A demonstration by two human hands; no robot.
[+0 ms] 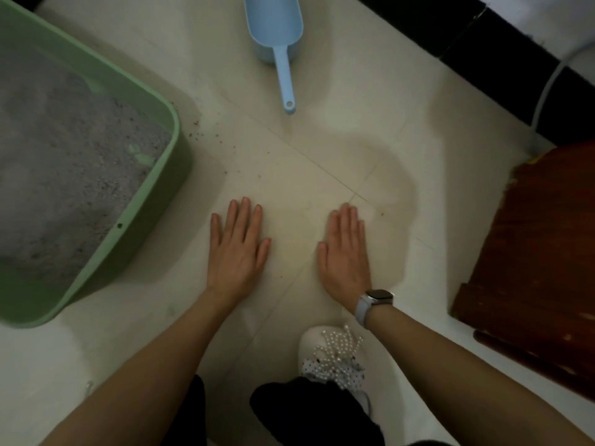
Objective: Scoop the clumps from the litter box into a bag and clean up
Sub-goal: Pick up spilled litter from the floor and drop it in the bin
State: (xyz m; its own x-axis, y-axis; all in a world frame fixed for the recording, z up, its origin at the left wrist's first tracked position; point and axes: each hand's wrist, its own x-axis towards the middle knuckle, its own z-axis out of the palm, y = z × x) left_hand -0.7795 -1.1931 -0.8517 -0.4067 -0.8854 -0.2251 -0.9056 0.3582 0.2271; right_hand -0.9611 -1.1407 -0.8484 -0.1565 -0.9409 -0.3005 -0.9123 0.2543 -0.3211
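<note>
Both hands flat and empty on the floor, left hand [236, 249] and right hand [346, 252], the blue scoop [277, 37] lies untouched beyond them, so a careless reach risks grinding the scattered grains [206, 136] beside the litter box [148, 201] under a palm.

One litter box [151, 201], one scoop [277, 37], two hands [236, 249].

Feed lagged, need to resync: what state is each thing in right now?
Litter box: uncovered, holds grey litter.
Scoop: lying on floor, untouched, handle toward the person.
Left hand: flat, fingers straight, empty.
Right hand: flat, empty.
Floor: scattered litter specks beside the box.
</note>
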